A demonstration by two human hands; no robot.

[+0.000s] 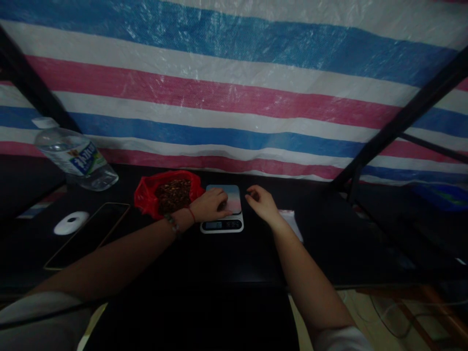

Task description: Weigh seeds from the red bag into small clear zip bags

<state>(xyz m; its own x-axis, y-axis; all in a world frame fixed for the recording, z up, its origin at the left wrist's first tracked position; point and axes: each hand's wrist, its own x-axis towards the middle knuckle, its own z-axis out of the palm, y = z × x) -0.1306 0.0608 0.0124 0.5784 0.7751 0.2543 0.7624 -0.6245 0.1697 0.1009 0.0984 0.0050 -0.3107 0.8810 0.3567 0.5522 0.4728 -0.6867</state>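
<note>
A small white kitchen scale [221, 227] with a shiny square plate sits on the dark table; its display digits are too dim to read. Over the plate's left part rests my left hand [209, 204], fingers curled down and thumb bent in; what lies between them, if anything, is hidden. Just right of the scale, my right hand [265, 205] hovers with loosely bent fingers and a gap to the thumb, and I see nothing held in it. A red plastic bag [146, 195] stands open left of the scale, with small brown seed-like or nut-like pieces [173, 195] inside.
At the left stand a large clear bottle [78, 156], a white computer mouse [71, 223] and a phone [89, 234]. A white paper or packet [291, 223] lies beyond my right wrist. Dark slanted posts [398, 122] and a striped plastic sheet [234, 92] border the table.
</note>
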